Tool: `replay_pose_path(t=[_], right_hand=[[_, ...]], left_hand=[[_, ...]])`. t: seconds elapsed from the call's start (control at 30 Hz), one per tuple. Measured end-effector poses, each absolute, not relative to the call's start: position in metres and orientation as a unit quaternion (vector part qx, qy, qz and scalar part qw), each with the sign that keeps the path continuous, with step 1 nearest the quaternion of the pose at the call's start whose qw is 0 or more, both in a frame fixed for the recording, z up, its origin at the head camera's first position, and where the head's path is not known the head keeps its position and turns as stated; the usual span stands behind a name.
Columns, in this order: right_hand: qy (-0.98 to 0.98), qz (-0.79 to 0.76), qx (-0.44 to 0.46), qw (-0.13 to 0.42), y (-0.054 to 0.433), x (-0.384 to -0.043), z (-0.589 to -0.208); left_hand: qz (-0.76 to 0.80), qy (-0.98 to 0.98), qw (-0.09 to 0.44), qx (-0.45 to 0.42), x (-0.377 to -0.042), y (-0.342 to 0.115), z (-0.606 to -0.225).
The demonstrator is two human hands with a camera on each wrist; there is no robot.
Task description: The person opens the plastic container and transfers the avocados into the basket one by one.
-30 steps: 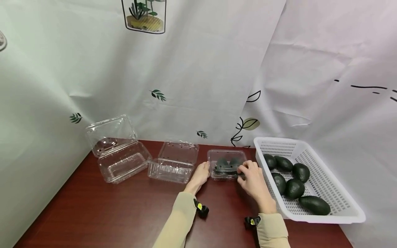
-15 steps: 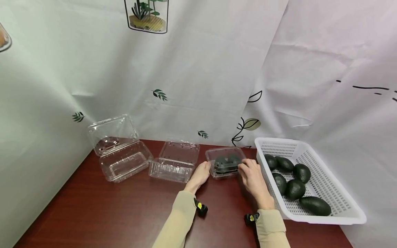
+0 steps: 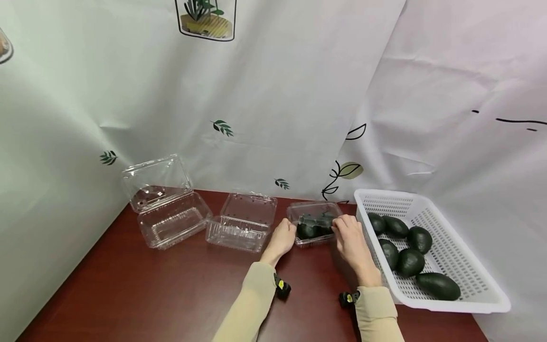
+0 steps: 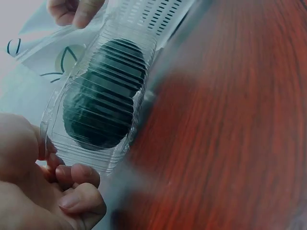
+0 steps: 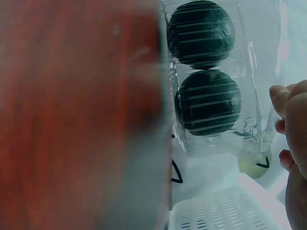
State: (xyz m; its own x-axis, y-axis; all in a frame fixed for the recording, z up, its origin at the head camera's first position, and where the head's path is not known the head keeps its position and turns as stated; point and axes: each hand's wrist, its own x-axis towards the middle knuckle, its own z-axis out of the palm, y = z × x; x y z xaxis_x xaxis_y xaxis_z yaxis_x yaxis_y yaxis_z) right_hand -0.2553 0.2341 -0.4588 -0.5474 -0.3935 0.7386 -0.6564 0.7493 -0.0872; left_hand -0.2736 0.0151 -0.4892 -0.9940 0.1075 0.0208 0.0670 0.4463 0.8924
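Observation:
A clear plastic clamshell container [image 3: 306, 242] stands on the table between both hands, with dark green avocados [image 3: 306, 231] inside. Its lid is partly raised. My left hand [image 3: 280, 241] holds the container's left side; in the left wrist view the thumb and curled fingers [image 4: 79, 199] are at its near corner. At the right end, my right hand [image 3: 351, 241] pinches the lid's edge. Two avocados [image 5: 207, 102] show through the ribbed wall in the right wrist view, where the right fingertips [image 5: 279, 98] are at the lid's rim.
Two open clamshell containers, one farther left [image 3: 175, 222] and one nearer the middle [image 3: 235, 233], stand on the brown table [image 3: 171, 294]. To the right, a white perforated basket [image 3: 478, 306] holds several avocados [image 3: 438, 286]. A printed white cloth [image 3: 278, 95] hangs behind.
The container has turned slightly, and its lid's front edge has risen, uncovering more of the avocados. My right hand has moved up a little with the lid; the left stays at the container's side.

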Motion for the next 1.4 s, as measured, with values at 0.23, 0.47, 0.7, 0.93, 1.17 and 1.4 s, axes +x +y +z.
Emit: replay_pose_path(t=[0.23, 0.47, 0.7, 0.93, 1.17, 1.4], right_hand=[[-0.849, 0.209, 0.291, 0.388, 0.229, -0.256, -0.437], [-0.851, 0.203, 0.261, 0.407, 0.220, -0.259, -0.426], [-0.868, 0.195, 0.218, 0.401, 0.216, -0.274, -0.404], [-0.895, 0.205, 0.162, 0.361, 0.212, -0.294, -0.383], [-0.927, 0.189, 0.125, 0.297, 0.212, -0.320, -0.369], [-0.947, 0.166, 0.111, 0.253, 0.212, -0.342, -0.365]], left_hand=[[0.544, 0.835, 0.056, 0.064, -0.275, 0.015, -0.485], [0.547, 0.832, 0.063, 0.070, -0.277, 0.012, -0.487], [0.547, 0.831, 0.061, 0.077, -0.278, 0.009, -0.488], [0.560, 0.822, 0.068, 0.080, -0.275, 0.009, -0.490], [0.561, 0.822, 0.059, 0.077, -0.274, 0.007, -0.491], [0.564, 0.821, 0.050, 0.076, -0.274, 0.008, -0.493]])
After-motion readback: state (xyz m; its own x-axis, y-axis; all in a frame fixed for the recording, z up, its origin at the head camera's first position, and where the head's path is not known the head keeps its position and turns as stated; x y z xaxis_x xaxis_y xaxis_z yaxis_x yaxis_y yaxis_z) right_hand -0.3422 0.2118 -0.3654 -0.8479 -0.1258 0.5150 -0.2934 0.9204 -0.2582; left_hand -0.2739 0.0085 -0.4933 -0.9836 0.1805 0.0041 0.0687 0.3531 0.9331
